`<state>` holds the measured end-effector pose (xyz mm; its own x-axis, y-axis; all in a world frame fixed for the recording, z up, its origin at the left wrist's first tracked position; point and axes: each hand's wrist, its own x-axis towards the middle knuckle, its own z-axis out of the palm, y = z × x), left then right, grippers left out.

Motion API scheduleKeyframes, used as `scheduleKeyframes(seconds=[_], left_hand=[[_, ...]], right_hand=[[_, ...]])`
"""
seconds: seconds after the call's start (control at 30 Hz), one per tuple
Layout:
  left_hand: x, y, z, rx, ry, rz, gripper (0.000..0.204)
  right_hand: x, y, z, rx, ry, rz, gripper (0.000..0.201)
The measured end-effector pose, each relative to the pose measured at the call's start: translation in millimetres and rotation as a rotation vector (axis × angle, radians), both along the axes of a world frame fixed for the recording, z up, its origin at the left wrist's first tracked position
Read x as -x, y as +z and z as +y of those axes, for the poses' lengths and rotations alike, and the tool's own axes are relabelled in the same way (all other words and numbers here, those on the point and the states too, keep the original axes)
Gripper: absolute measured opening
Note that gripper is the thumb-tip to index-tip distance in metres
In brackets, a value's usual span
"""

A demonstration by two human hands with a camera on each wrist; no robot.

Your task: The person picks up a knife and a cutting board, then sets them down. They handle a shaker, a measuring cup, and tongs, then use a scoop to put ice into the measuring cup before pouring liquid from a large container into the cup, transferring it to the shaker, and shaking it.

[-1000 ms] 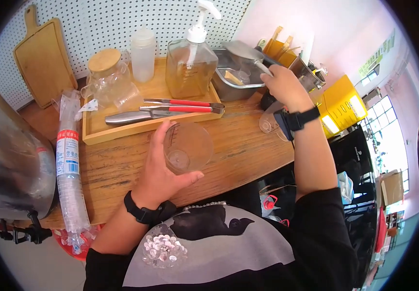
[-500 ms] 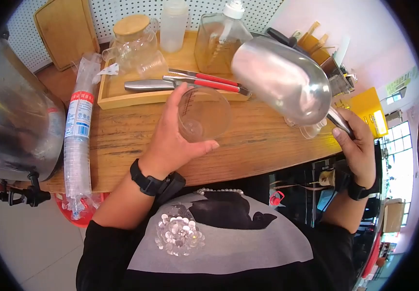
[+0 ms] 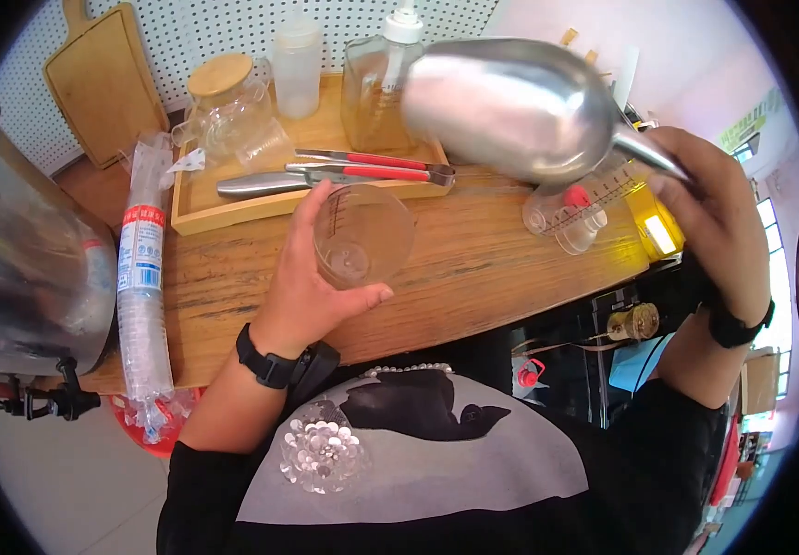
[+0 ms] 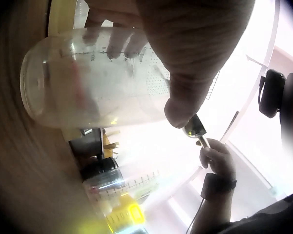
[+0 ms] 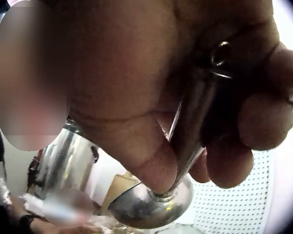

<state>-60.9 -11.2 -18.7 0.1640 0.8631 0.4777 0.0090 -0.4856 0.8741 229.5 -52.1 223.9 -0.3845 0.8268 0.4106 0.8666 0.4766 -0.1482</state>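
Note:
My left hand (image 3: 298, 277) holds a clear measuring cup (image 3: 367, 231) with dark scale marks, thumb at the front and fingers around the far side. In the left wrist view the cup (image 4: 105, 87) stands close over the wooden table and looks empty. A large metal scoop (image 3: 510, 116) hangs raised above the table, up and to the right of the cup. My right hand (image 3: 719, 222) grips its handle, fingers curled round it in the right wrist view. The scoop's rounded back (image 5: 151, 207) shows there; its inside is hidden.
A wooden tray (image 3: 191, 220) holds a lidded glass jug (image 3: 224, 120), red-handled tongs (image 3: 372, 172) and a pump bottle (image 3: 376, 92). At left are a sleeve of plastic cups (image 3: 145, 287) and a steel drum (image 3: 30, 250). More clear cups (image 3: 575, 231) stand right, beside a yellow box (image 3: 654, 222).
My right hand has brought the scoop up from the metal pan at the back right, toward me, then a little higher. My left hand keeps its hold on the measuring cup.

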Motion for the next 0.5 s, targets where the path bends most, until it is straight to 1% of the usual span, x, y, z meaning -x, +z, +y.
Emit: scheduleKeyframes(seconds=[0.03, 0.07, 0.1, 0.13, 0.17, 0.23, 0.3, 0.37, 0.43, 0.47, 0.5], left_hand=[[0, 1, -1, 0.005, 0.000, 0.013, 0.108], [0, 2, -1, 0.011, 0.002, 0.026, 0.108], [1, 3, -1, 0.009, 0.004, 0.020, 0.108], [2, 5, -2, 0.005, 0.003, 0.070, 0.109], [2, 6, -3, 0.001, -0.003, 0.122, 0.110], [1, 4, -3, 0.012, -0.016, 0.098, 0.109], [0, 2, -3, 0.023, -0.024, 0.074, 0.108], [2, -1, -2, 0.039, -0.028, 0.042, 0.110], [2, -3, 0, 0.042, -0.018, 0.034, 0.111], [2, -4, 1, 0.048, -0.014, 0.024, 0.112], [2, -5, 2, 0.041, -0.012, 0.029, 0.112]], right_hand=[[-4, 12, 0, 0.167, -0.132, 0.033, 0.022], [-7, 15, 4, 0.164, -0.132, 0.027, 0.022], [-11, 14, 9, 0.087, -0.239, -0.064, 0.023], [-14, 14, 16, 0.011, -0.348, -0.153, 0.024], [-18, 12, 28, -0.037, -0.282, -0.245, 0.026], [-15, 5, 54, -0.030, -0.268, -0.382, 0.029], [-18, -9, 91, 0.041, -0.315, -0.506, 0.028], [2, -14, 121, 0.263, -0.386, -0.571, 0.029], [14, -22, 146, 0.305, -0.496, -0.619, 0.030], [8, -31, 163, 0.300, -0.494, -0.613, 0.030], [-3, -42, 183, 0.295, -0.485, -0.553, 0.030]])
